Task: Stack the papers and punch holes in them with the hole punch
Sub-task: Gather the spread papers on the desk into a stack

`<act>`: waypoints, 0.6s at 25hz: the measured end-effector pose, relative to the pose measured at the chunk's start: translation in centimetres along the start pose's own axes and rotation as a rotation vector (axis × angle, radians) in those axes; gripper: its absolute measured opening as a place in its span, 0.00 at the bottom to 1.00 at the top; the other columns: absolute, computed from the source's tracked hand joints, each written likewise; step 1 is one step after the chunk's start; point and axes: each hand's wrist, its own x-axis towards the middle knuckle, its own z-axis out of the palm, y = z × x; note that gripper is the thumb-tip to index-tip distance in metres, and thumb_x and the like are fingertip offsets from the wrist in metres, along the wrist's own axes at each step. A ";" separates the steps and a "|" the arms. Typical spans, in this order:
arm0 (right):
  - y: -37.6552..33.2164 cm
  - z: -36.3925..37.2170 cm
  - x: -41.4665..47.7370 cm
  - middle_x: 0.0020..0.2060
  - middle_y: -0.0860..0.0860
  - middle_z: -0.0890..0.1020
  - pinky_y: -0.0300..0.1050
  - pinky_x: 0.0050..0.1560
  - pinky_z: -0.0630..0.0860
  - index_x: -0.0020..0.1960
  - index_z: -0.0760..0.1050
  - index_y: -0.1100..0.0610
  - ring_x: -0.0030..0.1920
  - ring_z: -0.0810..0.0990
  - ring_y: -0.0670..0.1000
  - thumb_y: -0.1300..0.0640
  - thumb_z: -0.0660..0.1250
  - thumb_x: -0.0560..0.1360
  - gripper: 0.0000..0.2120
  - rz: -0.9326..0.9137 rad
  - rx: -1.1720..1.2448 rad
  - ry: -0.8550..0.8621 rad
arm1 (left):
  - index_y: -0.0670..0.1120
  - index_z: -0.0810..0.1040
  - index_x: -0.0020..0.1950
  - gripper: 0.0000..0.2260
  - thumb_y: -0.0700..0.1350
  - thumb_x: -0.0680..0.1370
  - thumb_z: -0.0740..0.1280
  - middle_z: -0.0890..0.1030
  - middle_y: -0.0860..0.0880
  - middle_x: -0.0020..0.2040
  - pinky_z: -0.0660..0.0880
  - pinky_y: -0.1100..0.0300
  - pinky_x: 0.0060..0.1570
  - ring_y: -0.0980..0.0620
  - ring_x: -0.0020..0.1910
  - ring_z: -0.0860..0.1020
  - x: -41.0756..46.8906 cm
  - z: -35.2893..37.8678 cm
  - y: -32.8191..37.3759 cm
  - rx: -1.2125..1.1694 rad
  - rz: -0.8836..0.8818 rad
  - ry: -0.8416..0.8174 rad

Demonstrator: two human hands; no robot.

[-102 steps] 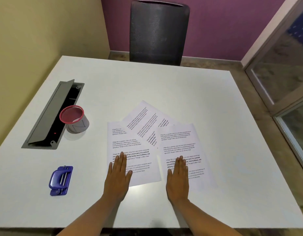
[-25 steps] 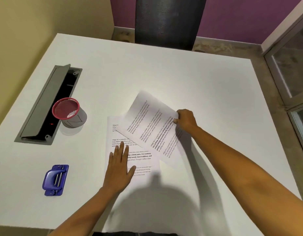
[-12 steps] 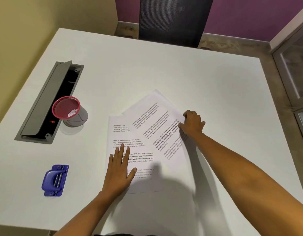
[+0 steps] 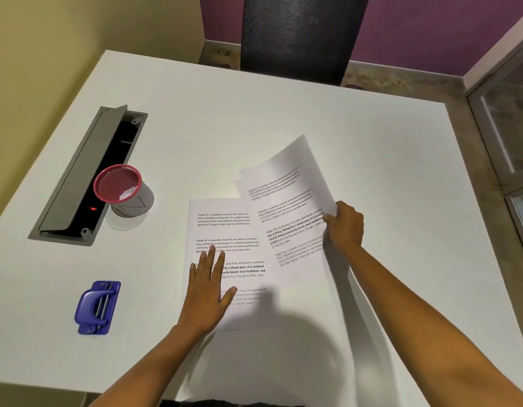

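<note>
Stacking step: left hand [image 4: 207, 292] flat, open, pinning sheet [image 4: 225, 230] on table [image 4: 283, 118], right hand [image 4: 345, 227] pinching lifted sheets [image 4: 286, 201] w/ edge askew; next needs squaring edges, then punch [image 4: 97, 307] lying near left, untouched.

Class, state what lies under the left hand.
The left hand lies flat on a printed sheet lying on the white table. Text beneath the palm is covered; further sheets below cannot be seen.
</note>
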 end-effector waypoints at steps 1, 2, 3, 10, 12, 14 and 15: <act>0.2 -0.5 -1.0 0.40 0.59 0.81 0.40 0.32 0.67 0.45 0.75 0.64 0.34 0.74 0.55 0.61 0.69 0.74 0.06 0.006 0.077 0.035 | 0.51 0.44 0.79 0.30 0.58 0.80 0.50 0.39 0.55 0.78 0.35 0.57 0.75 0.55 0.77 0.37 0.0 -0.1 0.1 -0.068 -0.002 0.019; 0.3 -1.2 -2.0 0.37 0.57 0.80 0.38 0.30 0.67 0.43 0.74 0.65 0.32 0.74 0.54 0.62 0.70 0.74 0.07 0.016 0.156 0.055 | 0.50 0.48 0.79 0.27 0.55 0.81 0.50 0.42 0.56 0.79 0.37 0.58 0.76 0.56 0.78 0.40 -0.1 -0.4 0.3 -0.166 -0.016 0.054; 0.4 -1.8 -3.1 0.37 0.55 0.80 0.37 0.32 0.68 0.44 0.75 0.64 0.34 0.75 0.54 0.62 0.70 0.73 0.06 0.042 0.234 0.062 | 0.50 0.52 0.78 0.24 0.52 0.82 0.50 0.47 0.56 0.79 0.40 0.59 0.77 0.56 0.78 0.45 -0.2 -0.7 0.5 -0.278 -0.042 0.108; 2.1 1.8 -11.2 0.44 0.49 0.86 0.56 0.54 0.80 0.44 0.81 0.53 0.46 0.85 0.53 0.60 0.73 0.71 0.04 0.334 0.664 -0.232 | 0.43 0.73 0.67 0.16 0.42 0.83 0.53 0.70 0.45 0.71 0.59 0.60 0.69 0.47 0.71 0.66 -0.8 -3.8 0.5 -0.616 -0.391 0.384; 1.2 3.6 -13.2 0.45 0.49 0.86 0.54 0.55 0.80 0.49 0.81 0.56 0.46 0.84 0.52 0.59 0.72 0.72 0.07 0.313 0.650 -0.257 | 0.43 0.72 0.68 0.16 0.43 0.83 0.52 0.70 0.45 0.71 0.59 0.60 0.68 0.46 0.70 0.67 -1.1 -4.1 0.7 -0.631 -0.508 0.366; -0.2 4.9 -14.6 0.45 0.49 0.84 0.49 0.54 0.79 0.50 0.79 0.56 0.47 0.83 0.51 0.58 0.71 0.73 0.06 0.264 0.593 -0.247 | 0.44 0.70 0.70 0.17 0.45 0.83 0.52 0.71 0.44 0.70 0.60 0.57 0.69 0.46 0.70 0.67 -1.3 -4.1 0.6 -0.597 -0.525 0.342; -1.0 5.4 -15.0 0.45 0.49 0.83 0.47 0.52 0.78 0.50 0.78 0.57 0.47 0.82 0.52 0.58 0.70 0.74 0.06 0.241 0.561 -0.237 | 0.44 0.69 0.71 0.18 0.46 0.83 0.52 0.71 0.44 0.71 0.59 0.55 0.70 0.45 0.70 0.66 -1.3 -4.0 0.4 -0.562 -0.506 0.321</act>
